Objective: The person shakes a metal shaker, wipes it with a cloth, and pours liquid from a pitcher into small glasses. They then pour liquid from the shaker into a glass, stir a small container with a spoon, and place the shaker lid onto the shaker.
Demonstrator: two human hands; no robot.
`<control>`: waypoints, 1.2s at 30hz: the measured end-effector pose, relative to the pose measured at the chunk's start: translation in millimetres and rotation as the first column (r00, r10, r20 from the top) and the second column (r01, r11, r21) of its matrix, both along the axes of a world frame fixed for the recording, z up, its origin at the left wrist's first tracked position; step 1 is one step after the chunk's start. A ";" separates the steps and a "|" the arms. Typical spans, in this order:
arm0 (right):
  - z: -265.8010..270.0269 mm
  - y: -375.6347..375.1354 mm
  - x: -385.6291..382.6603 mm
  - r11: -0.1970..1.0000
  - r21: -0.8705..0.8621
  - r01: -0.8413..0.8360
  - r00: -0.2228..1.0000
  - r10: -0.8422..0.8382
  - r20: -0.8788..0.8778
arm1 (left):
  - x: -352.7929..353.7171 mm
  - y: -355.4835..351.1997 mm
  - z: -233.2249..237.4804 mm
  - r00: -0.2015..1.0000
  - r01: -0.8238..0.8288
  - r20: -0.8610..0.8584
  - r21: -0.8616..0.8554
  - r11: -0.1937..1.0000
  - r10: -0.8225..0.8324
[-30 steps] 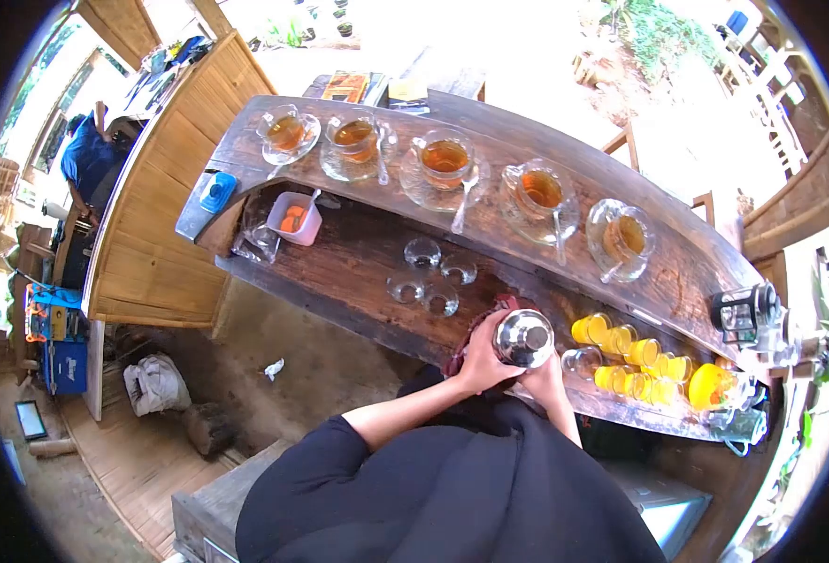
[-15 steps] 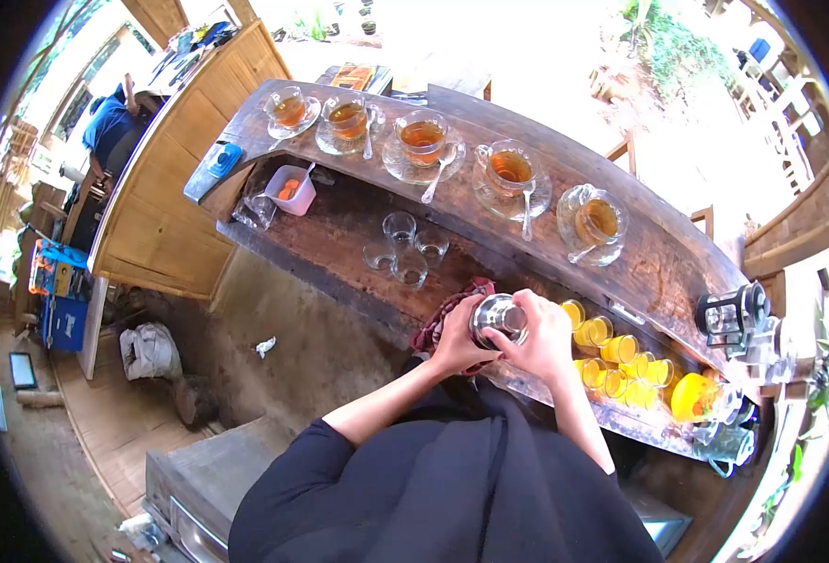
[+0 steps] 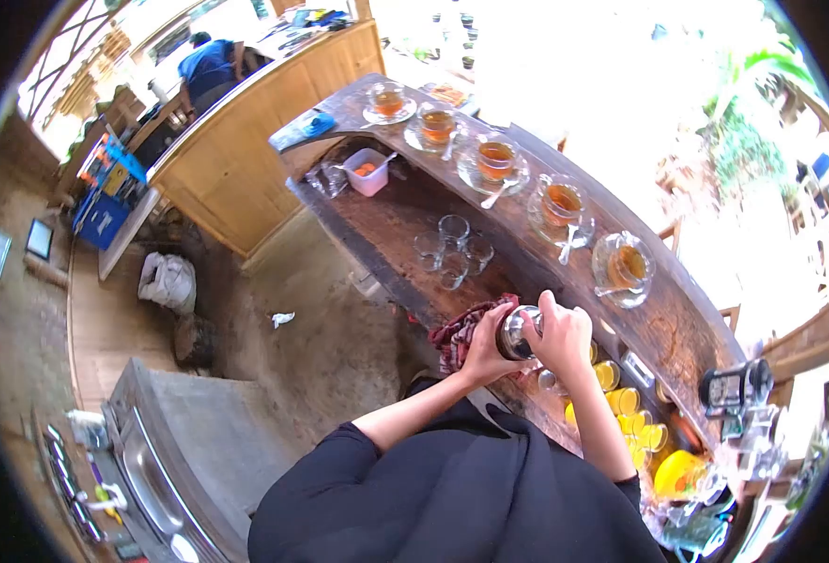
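A: So, holding what exactly?

B: Gripping a small, rounded vessel of shiny silver metal [image 3: 516,342] with both hands. Cupping its side with the left hand [image 3: 486,355], pressing around its top with thumb and fingers of the right hand [image 3: 565,340]. Can't tell about a lid, too much covered up there.

A: Got tips for handling it?

B: Would brace the side firmly with the left and save the fine work on top for the right. Probably slippery, being smooth metal, so maybe borrow a fold of the crumpled red-and-white patterned cloth [image 3: 457,330] just beside the left hand. Also, watch the right forearm [image 3: 605,427], being so near the short clear glasses of yellow drink [image 3: 625,402]. And don't swing forward into the clear glass cups of amber liquid [image 3: 562,202] ahead of the hands.

A: Spot any brands or writing?

B: Can't make out a single word, tbh. Can see a pale mark on the blue box [image 3: 102,220] way off past the left hand, but too small to read.
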State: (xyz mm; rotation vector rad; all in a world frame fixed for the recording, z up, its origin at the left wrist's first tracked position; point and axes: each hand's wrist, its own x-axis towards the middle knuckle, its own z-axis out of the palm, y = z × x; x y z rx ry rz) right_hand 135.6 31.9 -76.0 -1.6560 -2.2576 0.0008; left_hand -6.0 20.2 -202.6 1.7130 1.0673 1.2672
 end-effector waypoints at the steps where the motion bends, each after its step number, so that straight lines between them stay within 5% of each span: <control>1: 0.1 1.6 -1.8 1.000 0.008 -0.024 1.000 0.024 0.002 | 3.4 -0.9 2.3 0.996 -0.043 0.073 0.020 0.999 0.041; 7: -2.9 6.6 -4.2 0.998 0.029 -0.053 0.997 0.055 -0.054 | -12.8 -7.2 12.2 1.000 -0.017 0.025 0.109 0.994 0.014; 11: -4.1 0.7 -5.7 0.999 -0.050 -0.010 0.996 0.006 -0.084 | -26.2 -22.8 -12.9 0.977 -0.178 0.118 -0.016 0.984 0.178; 13: -4.7 -3.2 -7.2 1.000 -0.024 -0.002 0.992 -0.001 -0.125 | -33.7 -25.3 -12.5 0.855 -0.391 -0.345 0.063 0.918 0.387; 15: -7.9 -4.7 -7.5 1.000 -0.029 0.000 0.987 -0.005 -0.161 | -33.5 -22.9 -10.2 0.814 -0.428 -0.365 0.148 0.891 0.452; 17: -7.5 -5.5 -6.3 1.000 -0.015 0.023 0.984 -0.025 -0.175 | -33.2 -17.8 -2.6 0.952 -0.301 -0.040 -0.272 0.914 0.302; 18: -6.7 -6.0 -6.3 1.000 -0.011 0.027 0.986 -0.028 -0.162 | -26.9 -17.2 10.1 0.941 -0.299 0.114 -0.162 0.940 0.319; 21: -5.1 -8.3 -12.0 0.999 0.037 0.007 0.983 0.000 -0.182 | -10.8 -16.7 46.6 0.950 -0.244 0.196 -0.012 0.970 0.242; 23: -8.6 -7.7 -10.6 0.999 0.036 0.016 0.981 -0.009 -0.196 | -11.4 -16.1 47.8 0.973 -0.111 0.214 0.119 0.987 0.084; 25: -10.9 -5.2 -6.1 0.999 0.041 0.026 0.979 -0.017 -0.205 | -18.6 -8.2 34.8 0.998 0.032 0.051 0.129 0.991 -0.039; 31: -5.3 -1.4 -13.4 0.999 0.036 -0.002 0.986 0.008 -0.168 | -13.6 -12.1 28.5 0.969 -0.073 -0.201 0.318 0.945 0.142; 34: -5.8 -0.8 -17.9 0.996 0.086 -0.004 0.982 0.021 -0.188 | -9.5 0.6 28.3 1.000 -0.009 0.005 0.196 0.981 0.008; 36: -2.0 -1.3 -21.2 0.998 0.063 -0.004 0.982 0.016 -0.190 | -7.2 8.6 31.6 1.000 -0.020 -0.004 0.170 0.985 0.021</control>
